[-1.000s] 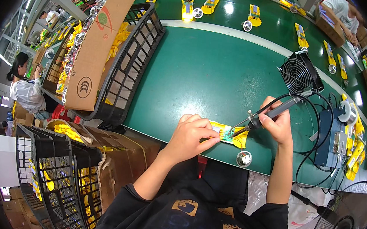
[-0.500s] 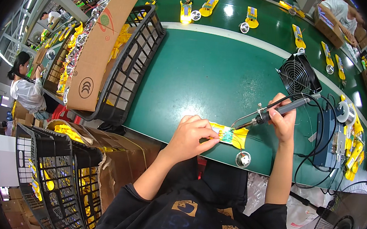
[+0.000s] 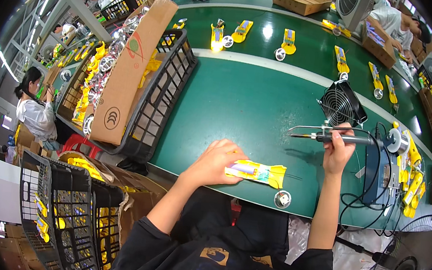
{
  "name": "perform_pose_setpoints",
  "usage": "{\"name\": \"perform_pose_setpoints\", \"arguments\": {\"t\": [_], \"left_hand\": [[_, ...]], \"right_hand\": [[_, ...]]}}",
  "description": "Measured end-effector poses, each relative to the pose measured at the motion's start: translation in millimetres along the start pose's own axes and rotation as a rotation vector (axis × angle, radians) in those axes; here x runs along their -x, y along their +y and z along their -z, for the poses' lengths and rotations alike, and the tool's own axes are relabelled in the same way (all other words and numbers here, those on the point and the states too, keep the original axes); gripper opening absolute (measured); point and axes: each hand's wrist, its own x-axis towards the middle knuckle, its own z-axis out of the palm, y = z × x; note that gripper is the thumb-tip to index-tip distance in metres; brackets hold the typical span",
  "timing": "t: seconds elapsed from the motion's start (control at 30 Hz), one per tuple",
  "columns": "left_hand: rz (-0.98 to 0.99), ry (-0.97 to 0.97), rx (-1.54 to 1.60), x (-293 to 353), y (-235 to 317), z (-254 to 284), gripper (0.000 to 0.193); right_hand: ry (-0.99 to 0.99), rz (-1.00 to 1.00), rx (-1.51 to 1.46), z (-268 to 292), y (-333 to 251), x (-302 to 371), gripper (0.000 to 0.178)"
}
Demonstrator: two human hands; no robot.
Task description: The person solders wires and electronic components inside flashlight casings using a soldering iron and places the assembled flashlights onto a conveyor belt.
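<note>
Your right hand (image 3: 338, 153) now has the soldering iron (image 3: 348, 139) pulled off the green board (image 3: 262, 173), fingers wrapped round its handle. Your left hand (image 3: 217, 164) has shifted, uncovering the purple cell (image 3: 244, 168); it grips the left end of the yellow housing (image 3: 276, 175) near the bench (image 3: 235, 100) edge. Looks like heat's off the board.
</note>
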Motion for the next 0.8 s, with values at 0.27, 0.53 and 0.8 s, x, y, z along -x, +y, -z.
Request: {"name": "perform_pose_setpoints", "arguments": {"t": [0.27, 0.53, 0.8], "left_hand": [[0.079, 0.13, -0.108, -104, -68, 50, 0.036], [0.439, 0.348, -0.447, -306, -189, 6, 0.042], [0.491, 0.449, -0.516, -328, -208, -16, 0.049]], "right_hand": [[0.555, 0.462, 0.068, 21, -12, -5, 0.016], [0.573, 0.361, 0.155, 12, -12, 1, 0.016], [0.557, 0.239, 0.205, 9, -16, -4, 0.015]]}}
